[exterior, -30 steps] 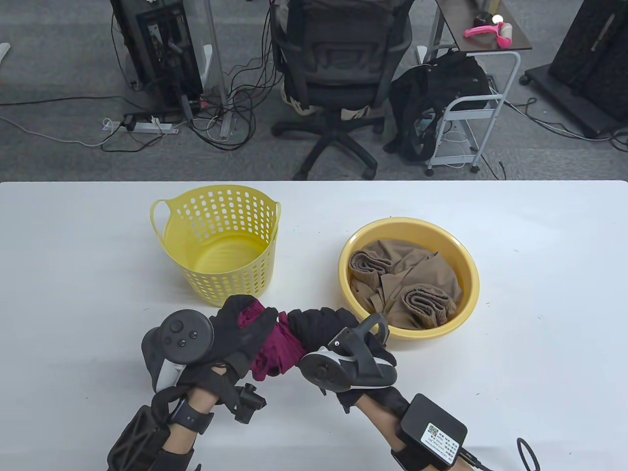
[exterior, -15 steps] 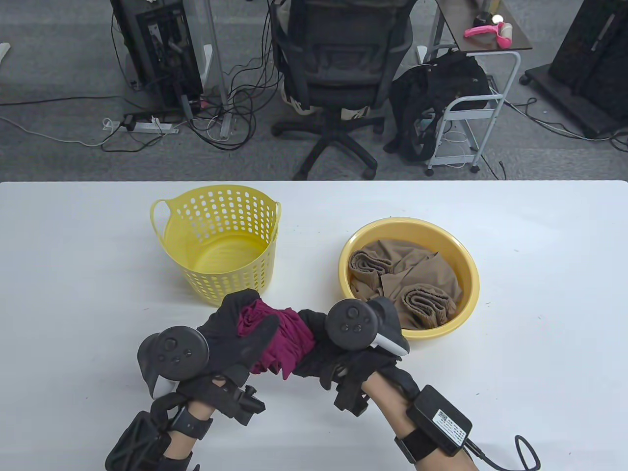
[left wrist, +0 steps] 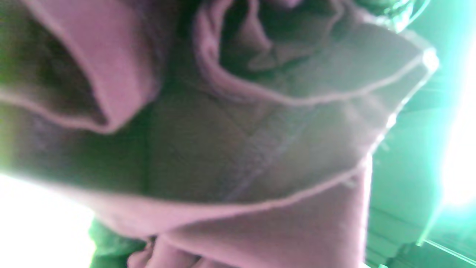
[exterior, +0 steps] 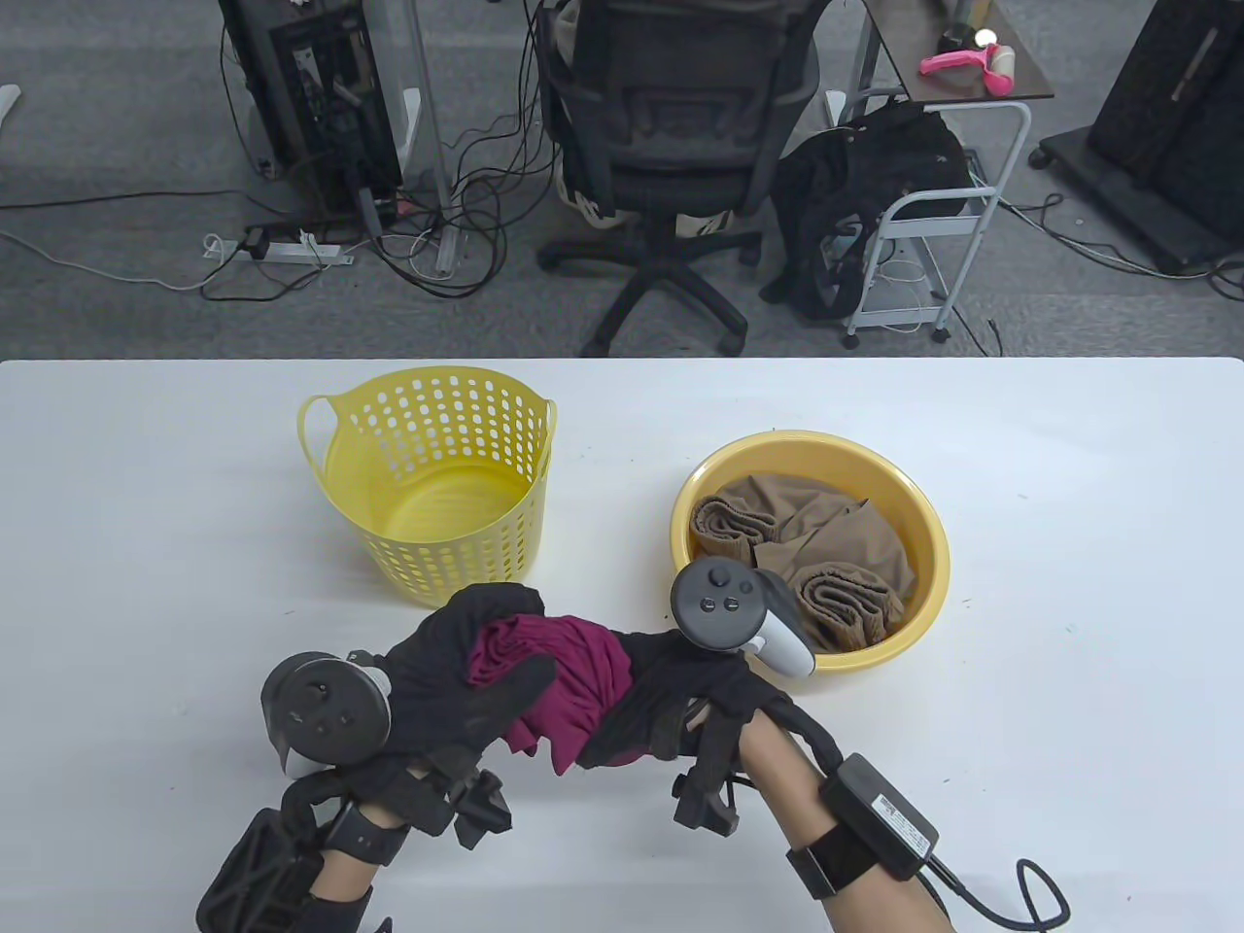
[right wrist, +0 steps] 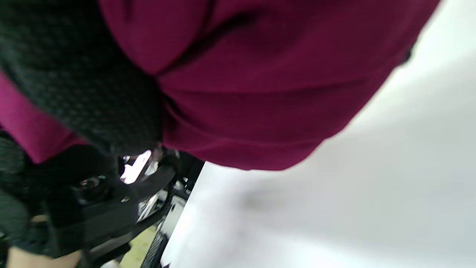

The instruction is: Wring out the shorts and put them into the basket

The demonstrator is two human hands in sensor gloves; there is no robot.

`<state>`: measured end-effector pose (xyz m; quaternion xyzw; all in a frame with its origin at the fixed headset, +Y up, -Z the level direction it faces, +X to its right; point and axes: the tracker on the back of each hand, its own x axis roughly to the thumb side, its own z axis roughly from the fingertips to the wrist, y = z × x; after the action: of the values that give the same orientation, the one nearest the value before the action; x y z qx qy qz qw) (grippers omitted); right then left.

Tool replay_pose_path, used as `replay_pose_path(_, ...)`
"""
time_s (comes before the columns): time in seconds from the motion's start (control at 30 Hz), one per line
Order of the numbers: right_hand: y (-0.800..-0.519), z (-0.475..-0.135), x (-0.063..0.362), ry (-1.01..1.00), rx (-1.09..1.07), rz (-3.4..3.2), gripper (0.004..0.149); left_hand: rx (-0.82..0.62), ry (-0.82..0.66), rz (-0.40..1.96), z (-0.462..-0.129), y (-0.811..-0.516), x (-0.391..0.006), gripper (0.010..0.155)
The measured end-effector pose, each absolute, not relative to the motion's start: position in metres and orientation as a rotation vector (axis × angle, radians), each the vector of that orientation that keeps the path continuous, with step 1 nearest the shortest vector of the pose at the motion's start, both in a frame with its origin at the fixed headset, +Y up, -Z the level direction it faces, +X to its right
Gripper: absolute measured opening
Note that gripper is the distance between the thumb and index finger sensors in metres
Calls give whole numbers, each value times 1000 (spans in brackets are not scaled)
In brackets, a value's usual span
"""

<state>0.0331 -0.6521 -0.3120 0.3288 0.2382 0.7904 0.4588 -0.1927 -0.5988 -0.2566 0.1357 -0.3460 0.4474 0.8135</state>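
Both gloved hands hold a bunched pair of magenta shorts (exterior: 569,680) above the table's front middle. My left hand (exterior: 466,671) grips the left end, fingers curled over the cloth. My right hand (exterior: 671,709) grips the right end from below, its tracker turned up. The shorts (left wrist: 238,149) fill the left wrist view in blurred folds. In the right wrist view the shorts (right wrist: 260,74) hang over the white table, with a gloved finger (right wrist: 74,74) across them. The yellow perforated basket (exterior: 340,481) stands behind the left hand, with nothing inside it.
A yellow basin (exterior: 923,525) holding brown rolled clothes (exterior: 807,564) sits just behind my right hand. The white table (exterior: 1069,583) spreads wide on both sides. Beyond its far edge are an office chair (exterior: 671,146), cables and a cart.
My right hand has rolled over, so its tracker swung from below the hand up toward the basin. My left hand rolled the other way, twisting the shorts between them.
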Motion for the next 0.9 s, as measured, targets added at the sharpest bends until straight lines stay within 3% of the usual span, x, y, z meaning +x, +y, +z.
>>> replay_pose_path(0.43, -655, -312, 32, 636, 832, 1899, 82, 271, -777, 966, -257, -597, -194, 61)
replay_pose_path(0.9, -649, -304, 41, 545, 802, 1989, 92, 276, -738, 934, -257, -597, -196, 58)
